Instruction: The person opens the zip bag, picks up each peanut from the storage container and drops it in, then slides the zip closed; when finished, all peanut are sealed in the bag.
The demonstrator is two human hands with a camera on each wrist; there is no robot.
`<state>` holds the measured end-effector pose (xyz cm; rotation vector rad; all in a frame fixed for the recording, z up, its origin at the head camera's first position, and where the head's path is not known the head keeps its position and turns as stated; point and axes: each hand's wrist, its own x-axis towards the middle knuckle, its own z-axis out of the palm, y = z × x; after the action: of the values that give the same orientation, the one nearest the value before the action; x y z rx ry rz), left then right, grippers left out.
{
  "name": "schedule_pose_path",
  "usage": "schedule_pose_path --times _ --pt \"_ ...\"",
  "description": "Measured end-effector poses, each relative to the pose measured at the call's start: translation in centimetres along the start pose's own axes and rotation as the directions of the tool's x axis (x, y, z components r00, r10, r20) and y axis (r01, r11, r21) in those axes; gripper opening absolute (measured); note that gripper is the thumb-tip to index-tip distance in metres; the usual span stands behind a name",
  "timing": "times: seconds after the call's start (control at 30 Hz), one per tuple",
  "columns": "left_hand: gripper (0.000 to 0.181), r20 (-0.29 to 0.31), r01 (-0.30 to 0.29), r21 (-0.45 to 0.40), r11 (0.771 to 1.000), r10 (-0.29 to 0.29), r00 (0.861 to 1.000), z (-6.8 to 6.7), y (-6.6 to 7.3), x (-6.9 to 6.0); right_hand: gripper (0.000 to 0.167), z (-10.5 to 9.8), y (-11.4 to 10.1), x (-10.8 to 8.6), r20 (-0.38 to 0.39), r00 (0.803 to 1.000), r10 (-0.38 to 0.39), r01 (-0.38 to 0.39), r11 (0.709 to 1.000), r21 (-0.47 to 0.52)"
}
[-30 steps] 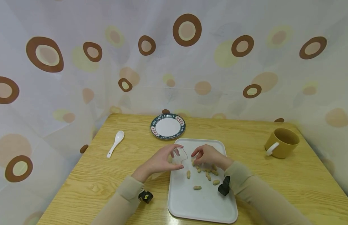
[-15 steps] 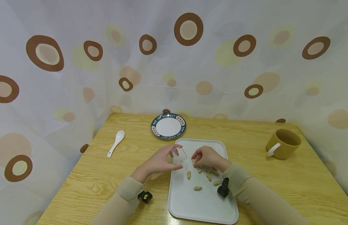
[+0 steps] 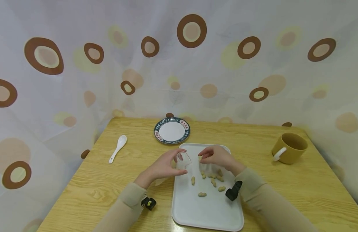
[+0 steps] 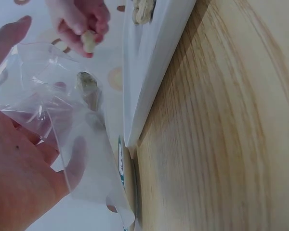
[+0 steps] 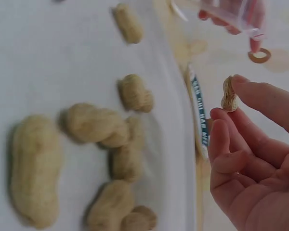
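My left hand (image 3: pixel 164 166) holds a clear plastic bag (image 4: pixel 86 144) spread between thumb and fingers, above the left edge of the white tray (image 3: pixel 208 212). Through the film in the left wrist view, a peanut (image 4: pixel 88 90) shows inside the bag. My right hand (image 3: pixel 218 158) pinches another unshelled peanut (image 5: pixel 229 95) between thumb and fingertips. It is raised over the tray, just right of the bag and apart from it. Several more peanuts (image 5: pixel 36 171) lie scattered on the tray below.
Behind the tray sits a plate (image 3: pixel 172 131) with a dark green lettered rim. A white spoon (image 3: pixel 118 148) lies at the left of the wooden table (image 3: pixel 103 193). To the right stands a yellow mug (image 3: pixel 289 151), its white handle facing left. Patterned cloth hangs behind.
My right hand was down among the peanuts; now it has lifted off the tray with one peanut between its fingertips. The left hand and bag have stayed nearly still.
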<state>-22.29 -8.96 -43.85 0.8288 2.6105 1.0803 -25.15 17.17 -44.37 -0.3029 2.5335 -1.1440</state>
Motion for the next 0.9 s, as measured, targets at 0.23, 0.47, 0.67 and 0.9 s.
schedule_pose_path --times 0.23,0.47,0.67,0.9 --pt "0.075 0.011 0.007 0.000 1.000 -0.007 1.000 -0.1 0.1 0.2 0.035 -1.1 -1.3 -0.7 0.013 0.999 -0.046 0.044 0.985 0.166" --pt "0.074 0.021 0.008 -0.011 1.000 -0.007 1.000 0.2 0.4 0.3 0.035 -1.3 -2.5 -1.5 0.049 0.994 -0.100 0.087 0.971 0.222" --pt "0.074 0.013 -0.002 0.004 1.000 0.002 1.000 0.4 0.7 0.4 0.034 -1.0 -3.5 -2.0 0.076 0.986 -0.147 0.127 0.965 0.230" --pt "0.072 0.016 -0.011 -0.003 1.000 0.011 1.000 0.6 1.1 0.6 0.035 -0.4 -4.1 -2.1 0.096 0.977 -0.190 0.161 0.955 0.248"
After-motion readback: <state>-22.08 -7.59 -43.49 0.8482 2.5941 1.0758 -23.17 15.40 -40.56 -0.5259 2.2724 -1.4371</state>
